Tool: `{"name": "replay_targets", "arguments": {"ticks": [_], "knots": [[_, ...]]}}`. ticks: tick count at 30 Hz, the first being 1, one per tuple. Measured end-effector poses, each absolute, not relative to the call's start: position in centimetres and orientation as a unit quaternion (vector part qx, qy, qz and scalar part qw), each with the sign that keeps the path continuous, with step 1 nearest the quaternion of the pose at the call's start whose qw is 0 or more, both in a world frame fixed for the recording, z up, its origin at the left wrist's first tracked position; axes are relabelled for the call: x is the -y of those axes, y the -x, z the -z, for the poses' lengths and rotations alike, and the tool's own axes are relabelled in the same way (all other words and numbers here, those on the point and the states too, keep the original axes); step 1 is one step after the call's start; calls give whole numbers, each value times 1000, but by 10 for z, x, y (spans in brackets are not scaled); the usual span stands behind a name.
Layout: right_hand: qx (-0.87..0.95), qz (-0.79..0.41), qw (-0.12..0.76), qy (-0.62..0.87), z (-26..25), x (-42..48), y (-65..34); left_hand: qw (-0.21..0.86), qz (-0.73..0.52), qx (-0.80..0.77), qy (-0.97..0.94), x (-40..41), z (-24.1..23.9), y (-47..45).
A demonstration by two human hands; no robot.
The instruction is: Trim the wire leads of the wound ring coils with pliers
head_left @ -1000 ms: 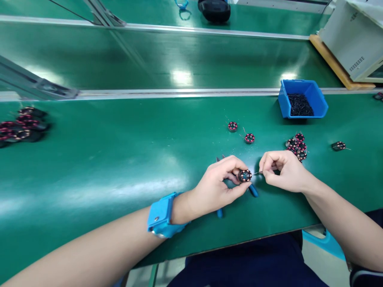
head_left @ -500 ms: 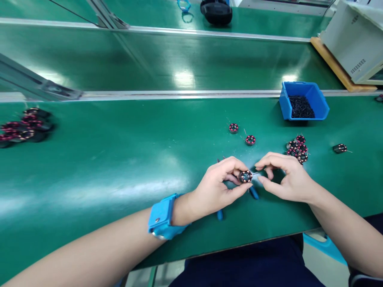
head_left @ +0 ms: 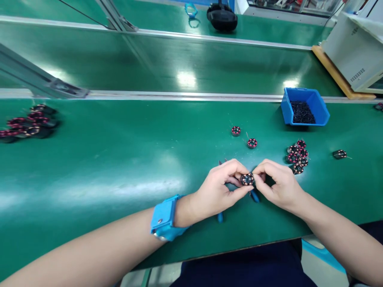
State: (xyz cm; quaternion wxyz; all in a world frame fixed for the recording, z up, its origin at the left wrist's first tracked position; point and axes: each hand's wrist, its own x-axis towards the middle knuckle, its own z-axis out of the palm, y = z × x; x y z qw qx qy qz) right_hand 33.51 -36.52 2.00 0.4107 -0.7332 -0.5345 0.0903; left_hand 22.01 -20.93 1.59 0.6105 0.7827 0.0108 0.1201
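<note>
Between the thumb and fingers of my left hand (head_left: 220, 187) sits a small black ring-shaped motor stator (head_left: 247, 179) with copper windings, its open face turned toward me. My right hand (head_left: 279, 185) is closed in a pinch at the stator's right edge, where its thin lead wires stick out; the fingertips cover the wires. Under my left hand lies a pair of pliers with blue handles (head_left: 254, 196), mostly hidden by the hand. Two stators with red windings, one a nearer stator (head_left: 251, 143) and one a farther stator (head_left: 235, 131), rest on the green bench just beyond.
A cluster of several stators (head_left: 298, 158) stands right of my hands, with a single stator (head_left: 339, 154) farther right. Behind them is a blue bin (head_left: 321, 115) of short black tubes. Another stator pile (head_left: 36, 121) lies far left. A metal rail (head_left: 179, 96) crosses the bench.
My right hand has moved left to the stator, and its fingers have closed at the lead wires. My left hand keeps its hold. The view has shifted slightly.
</note>
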Motion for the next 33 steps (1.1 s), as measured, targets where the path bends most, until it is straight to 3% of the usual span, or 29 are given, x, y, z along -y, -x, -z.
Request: {"name": "replay_targets", "arguments": {"ticks": [7,16,19,24,27,33], "knots": [[503,-93,460,726,-19,364,-327,613,-123,-17,-780,209,-14,-220],[507,-107,470,715,-20,364,-314,595,-161,-25,-787,212,-12,-220],[526,-60,455,716,-30,364,-324,582,-197,-35,-789,209,-13,-225],[413,192,333,825,-57,369,-421,415,-294,-86,-857,179,-8,-249],[295,116,136,939,-63,366,-490,339,-264,-129,-894,161,-3,-258],[248,1,23,968,-60,343,-524,300,-369,-79,-876,177,-17,-234]]}}
